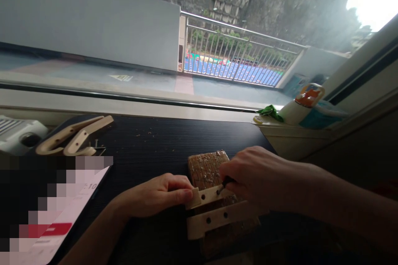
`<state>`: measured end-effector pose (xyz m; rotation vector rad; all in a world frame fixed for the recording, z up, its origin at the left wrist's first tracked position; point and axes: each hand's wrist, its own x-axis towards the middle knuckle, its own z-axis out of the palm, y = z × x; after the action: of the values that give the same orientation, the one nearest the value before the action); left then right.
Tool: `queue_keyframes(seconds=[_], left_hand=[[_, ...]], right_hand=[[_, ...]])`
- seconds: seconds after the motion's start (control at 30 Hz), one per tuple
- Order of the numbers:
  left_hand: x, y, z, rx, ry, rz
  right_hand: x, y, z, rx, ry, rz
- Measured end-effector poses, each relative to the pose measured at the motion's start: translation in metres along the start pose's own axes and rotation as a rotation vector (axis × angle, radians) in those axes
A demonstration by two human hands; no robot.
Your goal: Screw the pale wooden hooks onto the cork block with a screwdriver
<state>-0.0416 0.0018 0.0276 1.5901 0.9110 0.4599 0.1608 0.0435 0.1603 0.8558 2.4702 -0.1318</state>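
My left hand [168, 192] pinches the end of a pale wooden hook [209, 195] between thumb and fingers. This hook lies across a rough brown block [207, 169], which looks wrapped in shiny tape. My right hand [251, 172] is closed around a slim dark tool [227, 181], probably a screwdriver, mostly hidden by the fingers. Its tip meets one of the holes in the hook. A second wooden hook [217, 217], with two dark holes, rests on the block just nearer to me; its right end runs into shadow under my right hand.
More wooden hooks [82, 136] lie at the left, with a few screws [97, 145] beside them. A white device [21, 134] stands behind a blurred-out screen [81, 198]. Crumbs dot the dark table [174, 136]. On the sill are a green cloth [269, 112] and a white bottle [295, 109].
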Motion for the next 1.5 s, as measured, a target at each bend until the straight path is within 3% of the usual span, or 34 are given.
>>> queue_keyframes(seconds=[0.17, 0.37, 0.6, 0.9, 1.13, 1.33, 1.5], left_hand=[[0.001, -0.001, 0.0, -0.062, -0.013, -0.019], [0.0, -0.003, 0.0, -0.097, -0.016, -0.045], [0.003, -0.006, 0.0, -0.126, -0.014, -0.023], [0.006, -0.007, 0.001, -0.19, -0.002, -0.02], [0.009, -0.016, -0.001, -0.205, -0.022, 0.003], [0.013, -0.02, -0.001, -0.291, -0.022, 0.024], [0.014, -0.023, -0.001, -0.301, -0.019, 0.037]], right_hand=[[0.003, 0.002, 0.002, 0.005, 0.05, 0.052], [0.006, 0.003, 0.001, -0.029, 0.027, 0.032], [0.0, -0.004, 0.004, -0.088, 0.114, 0.018], [-0.002, -0.004, 0.008, -0.122, 0.112, -0.155], [-0.004, -0.011, 0.012, -0.077, 0.146, 0.046], [-0.001, -0.017, 0.017, -0.103, 0.228, 0.052], [0.003, -0.018, 0.016, -0.152, 0.223, 0.06]])
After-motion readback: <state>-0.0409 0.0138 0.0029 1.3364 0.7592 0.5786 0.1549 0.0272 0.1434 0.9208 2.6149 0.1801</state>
